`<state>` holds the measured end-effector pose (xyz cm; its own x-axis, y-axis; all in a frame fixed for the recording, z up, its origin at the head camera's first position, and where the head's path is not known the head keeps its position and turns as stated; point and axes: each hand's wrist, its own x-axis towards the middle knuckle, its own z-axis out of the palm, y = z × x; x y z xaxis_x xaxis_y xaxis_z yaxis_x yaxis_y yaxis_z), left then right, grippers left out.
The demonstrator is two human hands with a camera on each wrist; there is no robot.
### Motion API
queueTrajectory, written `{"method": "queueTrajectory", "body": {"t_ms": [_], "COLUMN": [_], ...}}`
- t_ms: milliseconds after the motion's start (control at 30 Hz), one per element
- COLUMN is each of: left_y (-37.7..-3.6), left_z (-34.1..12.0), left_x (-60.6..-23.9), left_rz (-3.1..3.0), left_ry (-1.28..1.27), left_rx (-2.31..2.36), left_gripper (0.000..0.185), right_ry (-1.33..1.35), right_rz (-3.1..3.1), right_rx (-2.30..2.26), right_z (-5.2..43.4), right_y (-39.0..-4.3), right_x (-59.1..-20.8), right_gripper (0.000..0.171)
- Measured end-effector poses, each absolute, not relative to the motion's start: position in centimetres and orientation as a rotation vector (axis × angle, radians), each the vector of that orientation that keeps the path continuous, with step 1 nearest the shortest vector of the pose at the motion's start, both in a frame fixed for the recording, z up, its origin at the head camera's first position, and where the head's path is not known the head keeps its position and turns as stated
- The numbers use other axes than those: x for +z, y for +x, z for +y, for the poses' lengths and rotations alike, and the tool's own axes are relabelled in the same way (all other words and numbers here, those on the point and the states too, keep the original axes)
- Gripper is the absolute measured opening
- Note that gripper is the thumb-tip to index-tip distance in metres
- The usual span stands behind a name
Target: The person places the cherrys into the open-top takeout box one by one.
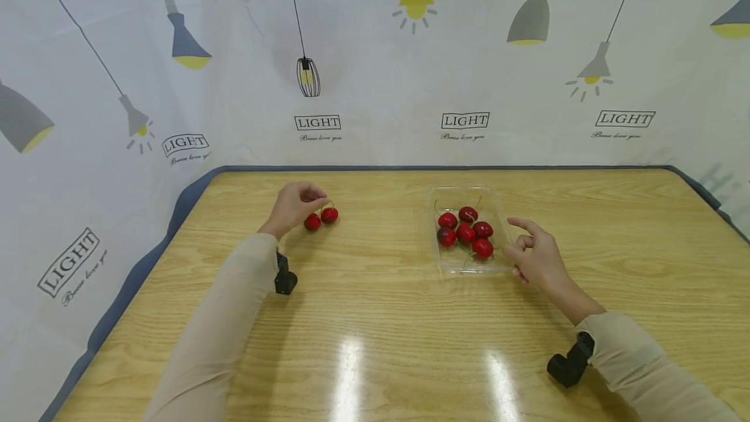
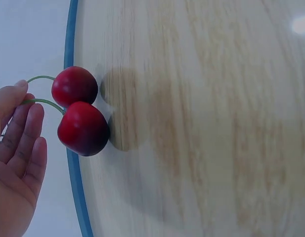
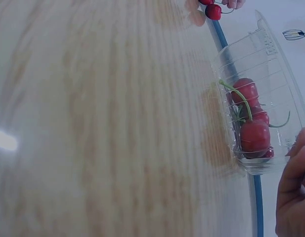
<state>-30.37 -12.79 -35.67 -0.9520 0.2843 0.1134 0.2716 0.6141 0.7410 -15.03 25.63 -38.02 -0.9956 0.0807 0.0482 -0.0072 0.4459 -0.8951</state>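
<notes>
Two dark red cherries (image 2: 83, 129) hang by thin green stems (image 2: 46, 101) pinched between the thumb and fingers of my left hand (image 1: 299, 204). They are at or just over the tabletop on the left; I cannot tell whether they touch it. On the right, a clear plastic container (image 1: 438, 262) holds several red cherries (image 1: 465, 233), some with stems sticking up. My right hand (image 1: 536, 256) grips the container's right edge with thumb and curled fingers, the index finger reaching along the rim. In the right wrist view, the fingers (image 3: 293, 173) meet the container's near corner.
A wood-grain table (image 1: 375, 305) with a blue edge (image 1: 381, 167) lies under both hands. Behind it hangs a white cloth (image 1: 375, 83) printed with lamps. Black wrist cameras (image 1: 285, 279) sit on both forearms.
</notes>
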Motion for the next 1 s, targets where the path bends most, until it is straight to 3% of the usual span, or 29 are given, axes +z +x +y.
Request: {"method": "queueTrajectory", "body": {"t_ms": [1000], "left_y": [-29.4], "left_z": [-9.2], "left_x": [-34.9], "left_rz": [2.752], "left_ry": [0.686], "left_rx": [1.279], "left_gripper": [0.015], "right_ry": [-0.076], "right_rz": [-2.602], "right_rx": [1.599], "right_z": [25.7], "right_y": [-15.2], "right_x": [-38.1], "right_gripper": [0.052]}}
